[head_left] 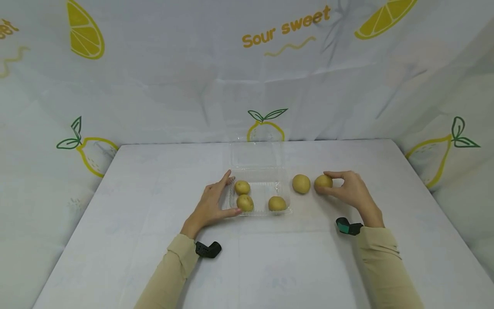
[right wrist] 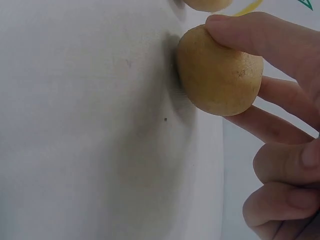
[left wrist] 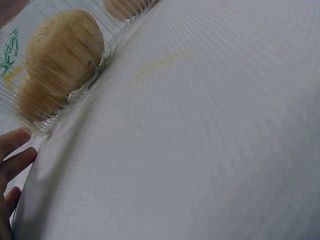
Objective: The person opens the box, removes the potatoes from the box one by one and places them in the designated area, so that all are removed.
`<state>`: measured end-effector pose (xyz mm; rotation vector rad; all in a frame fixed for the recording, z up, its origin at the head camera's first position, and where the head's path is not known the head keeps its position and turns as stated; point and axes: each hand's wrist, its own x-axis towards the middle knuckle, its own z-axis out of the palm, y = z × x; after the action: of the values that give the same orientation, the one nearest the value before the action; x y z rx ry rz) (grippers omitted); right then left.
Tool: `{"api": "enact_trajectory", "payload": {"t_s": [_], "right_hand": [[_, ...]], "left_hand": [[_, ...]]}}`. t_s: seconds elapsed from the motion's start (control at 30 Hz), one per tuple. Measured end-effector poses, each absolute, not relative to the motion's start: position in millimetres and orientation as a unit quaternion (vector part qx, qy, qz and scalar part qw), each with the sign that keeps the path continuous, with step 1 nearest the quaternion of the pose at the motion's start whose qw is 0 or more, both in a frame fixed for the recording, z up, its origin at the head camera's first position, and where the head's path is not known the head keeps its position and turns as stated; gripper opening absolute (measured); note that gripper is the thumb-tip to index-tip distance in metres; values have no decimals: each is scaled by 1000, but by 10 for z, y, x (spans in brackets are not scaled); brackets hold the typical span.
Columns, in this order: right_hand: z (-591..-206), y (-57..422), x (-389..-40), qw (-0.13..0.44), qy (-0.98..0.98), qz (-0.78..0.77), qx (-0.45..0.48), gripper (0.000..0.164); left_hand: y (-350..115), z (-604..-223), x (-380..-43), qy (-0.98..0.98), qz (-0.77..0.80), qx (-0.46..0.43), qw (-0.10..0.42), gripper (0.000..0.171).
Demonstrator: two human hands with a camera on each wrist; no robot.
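Note:
A clear plastic clamshell box [head_left: 260,213] lies with its lid [head_left: 256,154] folded back, away from me. Inside, two potatoes [head_left: 242,187] sit along the left side, and another potato [head_left: 277,204] is at the front right. My left hand [head_left: 210,205] spans the box's left side, thumb at the front corner and fingers towards the back, holding no potato. Just right of the box a potato [head_left: 301,183] rests on the table. Beside it my right hand [head_left: 349,189] pinches another potato [right wrist: 220,75] between thumb and fingers, at or very near the tabletop.
A white cloth covers the table [head_left: 154,171]. Behind it hangs a white curtain [head_left: 173,86] printed with lemons and lettering. A dark wrist device [head_left: 208,249] is on the left wrist, and another device [head_left: 348,226] with a green patch is on the right.

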<state>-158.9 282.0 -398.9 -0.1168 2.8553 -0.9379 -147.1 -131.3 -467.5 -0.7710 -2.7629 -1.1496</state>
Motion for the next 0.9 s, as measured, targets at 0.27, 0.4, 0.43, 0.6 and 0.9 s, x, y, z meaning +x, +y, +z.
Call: {"api": "enact_trajectory", "payload": {"t_s": [0.27, 0.4, 0.43, 0.6, 0.9], "right_hand": [[-4039, 2824, -1593, 74, 948, -308, -38, 66], [-4056, 2826, -1593, 79, 945, -315, -39, 66], [-4059, 2827, -1592, 81, 944, -318, -40, 67], [-4057, 2834, -1586, 89, 938, -332, -40, 66], [-4047, 2825, -1583, 83, 938, -335, -43, 66]], "left_hand": [[-1311, -4662, -1458, -893, -370, -256, 33, 128], [-1314, -4658, -1456, -893, -367, -259, 36, 128], [-1315, -4658, -1456, -893, -366, -258, 36, 128], [-1315, -4672, -1466, -896, -364, -254, 34, 129], [-1314, -4687, -1472, -894, -367, -256, 38, 129]]}}
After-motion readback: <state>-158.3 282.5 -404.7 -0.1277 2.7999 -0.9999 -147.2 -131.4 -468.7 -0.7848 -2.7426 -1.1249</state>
